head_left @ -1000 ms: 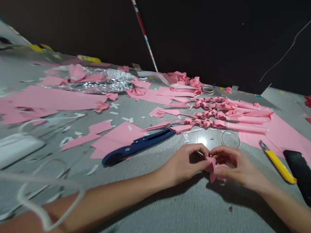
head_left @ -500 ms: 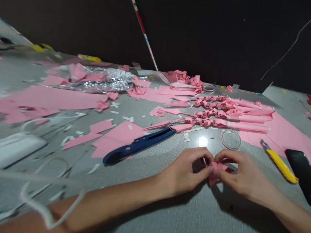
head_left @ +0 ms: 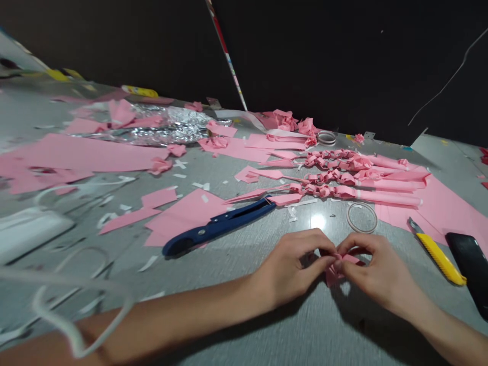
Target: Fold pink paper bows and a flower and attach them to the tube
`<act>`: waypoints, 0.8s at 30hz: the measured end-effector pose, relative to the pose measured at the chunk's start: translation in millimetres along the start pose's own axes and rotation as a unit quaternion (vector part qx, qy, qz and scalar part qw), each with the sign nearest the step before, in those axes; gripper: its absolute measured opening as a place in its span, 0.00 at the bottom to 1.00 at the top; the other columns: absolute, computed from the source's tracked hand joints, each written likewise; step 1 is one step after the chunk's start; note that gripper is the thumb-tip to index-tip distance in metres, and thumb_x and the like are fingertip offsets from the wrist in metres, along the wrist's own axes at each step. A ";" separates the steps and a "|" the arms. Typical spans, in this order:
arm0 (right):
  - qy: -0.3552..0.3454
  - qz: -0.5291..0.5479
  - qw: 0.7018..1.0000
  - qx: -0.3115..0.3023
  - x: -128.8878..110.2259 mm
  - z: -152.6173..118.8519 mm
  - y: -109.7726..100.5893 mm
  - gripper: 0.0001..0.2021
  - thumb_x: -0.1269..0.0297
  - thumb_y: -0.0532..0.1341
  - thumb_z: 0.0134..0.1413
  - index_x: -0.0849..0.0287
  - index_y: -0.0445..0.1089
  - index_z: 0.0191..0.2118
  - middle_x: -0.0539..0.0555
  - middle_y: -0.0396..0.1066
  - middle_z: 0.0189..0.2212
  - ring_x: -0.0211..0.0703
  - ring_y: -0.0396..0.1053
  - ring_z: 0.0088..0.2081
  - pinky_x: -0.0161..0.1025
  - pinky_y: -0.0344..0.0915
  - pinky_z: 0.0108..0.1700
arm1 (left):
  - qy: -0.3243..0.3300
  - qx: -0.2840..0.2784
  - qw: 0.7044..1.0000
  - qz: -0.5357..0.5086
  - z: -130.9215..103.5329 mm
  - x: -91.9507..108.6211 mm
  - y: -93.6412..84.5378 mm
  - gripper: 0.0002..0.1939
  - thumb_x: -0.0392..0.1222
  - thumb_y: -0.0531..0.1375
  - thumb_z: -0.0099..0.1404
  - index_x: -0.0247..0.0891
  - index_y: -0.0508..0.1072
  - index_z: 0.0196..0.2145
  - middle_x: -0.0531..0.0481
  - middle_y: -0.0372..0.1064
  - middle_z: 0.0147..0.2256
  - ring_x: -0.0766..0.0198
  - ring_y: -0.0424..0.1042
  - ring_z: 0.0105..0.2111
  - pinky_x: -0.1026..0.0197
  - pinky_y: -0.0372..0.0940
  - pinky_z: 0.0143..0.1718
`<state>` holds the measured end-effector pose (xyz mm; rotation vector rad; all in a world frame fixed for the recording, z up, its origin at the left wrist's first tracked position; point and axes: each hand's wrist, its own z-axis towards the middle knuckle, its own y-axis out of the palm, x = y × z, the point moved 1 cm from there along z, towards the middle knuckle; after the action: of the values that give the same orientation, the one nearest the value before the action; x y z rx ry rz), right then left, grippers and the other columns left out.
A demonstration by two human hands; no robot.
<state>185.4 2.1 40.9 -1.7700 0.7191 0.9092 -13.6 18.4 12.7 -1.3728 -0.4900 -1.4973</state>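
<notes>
A small folded piece of pink paper point(head_left: 333, 276) is pinched between my two hands just above the grey table. My left hand point(head_left: 301, 267) holds its left side between thumb and forefinger. From the right, my right hand point(head_left: 375, 264) grips it the same way, and the fingertips of both hands nearly meet. Parts of the paper are hidden behind the fingers. Beyond my hands, several pink paper strands point(head_left: 324, 190) with knotted or folded links and rolled ends lie side by side. A ring of tape point(head_left: 362, 217) rests flat just past my right hand.
Blue-handled scissors point(head_left: 213, 229) lie left of my hands. To the right are a yellow utility knife point(head_left: 438, 251) and a black phone point(head_left: 468, 269). Pink paper sheets point(head_left: 95, 152), silvery plastic wrap point(head_left: 179, 124) and white scraps spread across the left. A white cable point(head_left: 64, 315) loops near my left forearm.
My fingers have shifted slightly on the pink paper, and less of it shows between them. The paper's right flap has changed shape. Other things lie as before.
</notes>
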 end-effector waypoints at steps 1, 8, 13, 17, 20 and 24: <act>-0.002 0.006 1.000 -0.005 0.3 0.5 -0.5 0.04 0.70 0.66 0.55 0.56 0.78 0.30 0.53 0.81 0.30 0.46 0.76 0.34 0.37 0.68 0.32 | 0.002 0.001 1.000 -0.002 0.2 -0.7 -0.5 0.06 0.38 0.64 0.73 0.38 0.82 0.38 0.48 0.80 0.35 0.63 0.77 0.34 0.61 0.67 0.40; -0.031 0.055 0.996 -0.055 0.8 6.4 -9.4 0.08 0.59 0.67 0.61 0.55 0.81 0.32 0.53 0.81 0.30 0.46 0.78 0.34 0.43 0.73 0.41 | -0.042 -0.011 0.999 -0.025 4.9 -4.2 -3.1 0.05 0.37 0.66 0.69 0.40 0.84 0.38 0.50 0.81 0.34 0.63 0.77 0.34 0.60 0.67 0.40; -0.009 0.080 0.995 -0.064 -0.2 7.1 -10.8 0.09 0.56 0.70 0.59 0.56 0.82 0.33 0.53 0.81 0.30 0.46 0.77 0.34 0.41 0.73 0.39 | -0.042 -0.005 0.999 -0.026 4.7 -4.0 -3.1 0.05 0.37 0.66 0.69 0.39 0.84 0.37 0.50 0.81 0.34 0.63 0.77 0.34 0.61 0.67 0.40; 0.009 0.094 0.994 -0.059 1.6 7.0 -9.6 0.08 0.57 0.70 0.57 0.56 0.81 0.33 0.53 0.81 0.31 0.46 0.77 0.36 0.40 0.73 0.39 | -0.033 0.000 0.999 -0.022 4.3 -4.5 -3.4 0.05 0.37 0.66 0.69 0.40 0.84 0.37 0.50 0.81 0.33 0.63 0.77 0.34 0.61 0.67 0.39; 0.003 0.074 0.996 -0.052 3.5 7.8 -8.7 0.06 0.60 0.69 0.56 0.56 0.81 0.33 0.53 0.81 0.31 0.46 0.76 0.35 0.40 0.71 0.38 | -0.022 0.011 1.000 -0.020 3.0 -6.5 -2.3 0.06 0.37 0.65 0.70 0.40 0.85 0.37 0.50 0.82 0.33 0.63 0.77 0.33 0.61 0.67 0.38; 0.002 0.068 0.997 -0.047 5.9 10.3 -7.6 0.05 0.62 0.68 0.55 0.56 0.81 0.31 0.52 0.80 0.29 0.45 0.75 0.34 0.40 0.69 0.37 | -0.010 0.028 0.999 -0.023 1.3 -9.2 -1.7 0.07 0.36 0.65 0.69 0.40 0.85 0.36 0.49 0.82 0.33 0.63 0.78 0.33 0.62 0.68 0.38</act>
<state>192.2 14.0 37.2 -1.8237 0.8192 1.0463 -15.7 23.8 5.2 -1.3419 -0.5747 -1.4969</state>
